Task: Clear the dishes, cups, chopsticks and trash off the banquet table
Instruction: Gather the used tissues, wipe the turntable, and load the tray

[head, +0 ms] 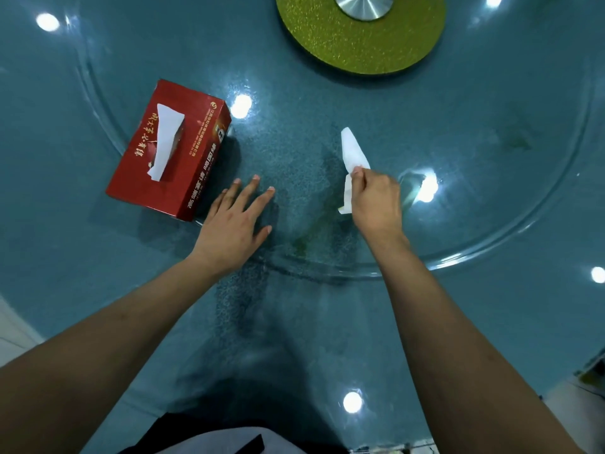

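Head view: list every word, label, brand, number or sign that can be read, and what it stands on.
Red tissue box, top face: a column of gold brush-style Chinese characters beside the slot; not legible enough to quote.
Red tissue box, side face: lines of white Chinese print and a small emblem; too small and skewed to read.
White tissue in the right hand: no text.
Glass turntable: none.

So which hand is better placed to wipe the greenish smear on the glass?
Probably the right hand: it already pinches the tissue just beside the smear. The left hand lies flat, holding nothing.
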`<state>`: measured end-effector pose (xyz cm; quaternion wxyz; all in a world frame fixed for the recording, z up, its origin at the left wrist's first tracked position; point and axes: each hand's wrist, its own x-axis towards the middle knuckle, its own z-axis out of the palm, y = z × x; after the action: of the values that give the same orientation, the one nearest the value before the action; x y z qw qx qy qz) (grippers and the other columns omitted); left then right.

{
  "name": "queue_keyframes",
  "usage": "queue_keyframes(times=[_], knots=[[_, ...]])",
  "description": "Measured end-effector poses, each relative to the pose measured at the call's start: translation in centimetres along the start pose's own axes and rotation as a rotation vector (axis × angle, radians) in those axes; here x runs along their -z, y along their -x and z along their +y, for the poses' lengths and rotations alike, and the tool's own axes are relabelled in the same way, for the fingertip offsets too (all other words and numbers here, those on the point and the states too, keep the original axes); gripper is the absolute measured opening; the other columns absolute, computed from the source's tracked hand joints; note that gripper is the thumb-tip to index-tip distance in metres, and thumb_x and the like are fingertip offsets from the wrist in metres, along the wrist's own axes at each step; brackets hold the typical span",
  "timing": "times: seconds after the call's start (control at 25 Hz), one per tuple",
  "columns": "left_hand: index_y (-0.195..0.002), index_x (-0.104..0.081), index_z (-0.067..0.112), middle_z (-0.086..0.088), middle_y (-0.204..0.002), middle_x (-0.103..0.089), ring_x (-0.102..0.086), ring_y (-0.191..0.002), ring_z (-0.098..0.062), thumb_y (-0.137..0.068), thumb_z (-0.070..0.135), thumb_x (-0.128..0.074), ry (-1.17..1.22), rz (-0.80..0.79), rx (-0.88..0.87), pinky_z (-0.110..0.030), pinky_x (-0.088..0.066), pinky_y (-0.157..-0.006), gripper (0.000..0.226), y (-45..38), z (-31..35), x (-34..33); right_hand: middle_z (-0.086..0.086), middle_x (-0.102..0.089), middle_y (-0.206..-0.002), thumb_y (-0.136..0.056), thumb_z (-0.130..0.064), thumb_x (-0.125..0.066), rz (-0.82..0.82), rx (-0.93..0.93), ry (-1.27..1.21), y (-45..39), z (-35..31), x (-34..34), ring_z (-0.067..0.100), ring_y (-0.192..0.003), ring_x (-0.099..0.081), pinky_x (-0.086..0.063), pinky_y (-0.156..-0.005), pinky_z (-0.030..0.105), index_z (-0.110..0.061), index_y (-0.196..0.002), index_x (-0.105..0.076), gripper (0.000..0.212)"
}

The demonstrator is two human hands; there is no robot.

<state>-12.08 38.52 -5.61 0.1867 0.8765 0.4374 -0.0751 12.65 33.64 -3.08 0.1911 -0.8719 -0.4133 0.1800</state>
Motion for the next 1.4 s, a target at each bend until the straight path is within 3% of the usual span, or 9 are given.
queue_keyframes(times=[0.16, 0.28, 0.56, 0.96, 1.24, 1.4], knots=[[-0.161, -0.011, 0.032, 0.001, -0.170, 0.001, 0.002, -0.156, -0.028, -0.103, 0.046, -0.045, 0.007, -0.015, 0.004, -0.044, -0.005, -0.126, 0.069, -0.1, -0.1, 0.3, 0.015, -0.068, -0.127, -0.099, 0.001, -0.050, 0.043, -0.013, -0.035, 0.4, 0.0, -0.7, 0.034, -0.119, -0.055, -0.044, -0.103, 0.037, -0.008, -0.134, -0.063, 0.038], [-0.161, -0.012, 0.031, 0.000, -0.170, 0.001, 0.002, -0.156, -0.029, -0.104, 0.044, -0.045, 0.022, -0.022, 0.002, -0.043, -0.003, -0.126, 0.068, -0.2, 0.0, 0.3, 0.009, -0.069, -0.128, -0.097, 0.004, -0.054, 0.062, 0.075, -0.063, 2.3, -0.2, -2.1, 0.029, -0.118, -0.054, -0.040, -0.104, 0.027, -0.006, -0.126, -0.070, 0.035], [-0.161, -0.016, 0.029, -0.001, -0.170, -0.004, -0.002, -0.156, -0.031, -0.103, 0.040, -0.049, 0.042, -0.004, -0.010, -0.045, -0.006, -0.126, 0.067, -0.2, -0.7, 0.2, 0.007, -0.074, -0.111, -0.081, 0.012, -0.064, -0.016, 0.303, -0.145, 10.2, -1.1, -5.1, 0.031, -0.100, -0.060, -0.051, -0.091, 0.044, -0.007, -0.110, -0.075, 0.036], [-0.160, -0.021, 0.030, 0.000, -0.170, -0.007, -0.003, -0.156, -0.030, -0.101, 0.039, -0.054, 0.097, -0.004, -0.024, -0.048, -0.009, -0.126, 0.068, -0.3, -1.7, 0.3, 0.009, -0.075, -0.099, -0.078, 0.010, -0.073, -0.057, 0.512, -0.107, 11.0, -0.2, -4.9, 0.035, -0.091, -0.065, -0.056, -0.085, 0.044, -0.003, -0.100, -0.078, 0.026], [-0.160, -0.018, 0.032, 0.003, -0.170, -0.002, 0.003, -0.156, -0.027, -0.102, 0.041, -0.053, 0.128, -0.030, -0.003, -0.047, -0.006, -0.127, 0.069, -0.4, -1.7, 0.5, 0.011, -0.071, -0.119, -0.094, 0.001, -0.060, 0.070, 0.119, -0.081, 0.4, -0.9, -3.2, 0.032, -0.111, -0.057, -0.043, -0.097, 0.033, -0.009, -0.120, -0.073, 0.031], [-0.160, -0.019, 0.031, 0.003, -0.170, -0.003, 0.002, -0.156, -0.027, -0.102, 0.041, -0.053, 0.134, -0.019, -0.005, -0.046, -0.007, -0.127, 0.068, -0.4, -1.8, 0.4, 0.013, -0.068, -0.122, -0.097, 0.000, -0.057, 0.067, 0.110, -0.062, 1.0, -1.5, -3.8, 0.032, -0.112, -0.055, -0.040, -0.098, 0.030, -0.006, -0.121, -0.073, 0.029]])
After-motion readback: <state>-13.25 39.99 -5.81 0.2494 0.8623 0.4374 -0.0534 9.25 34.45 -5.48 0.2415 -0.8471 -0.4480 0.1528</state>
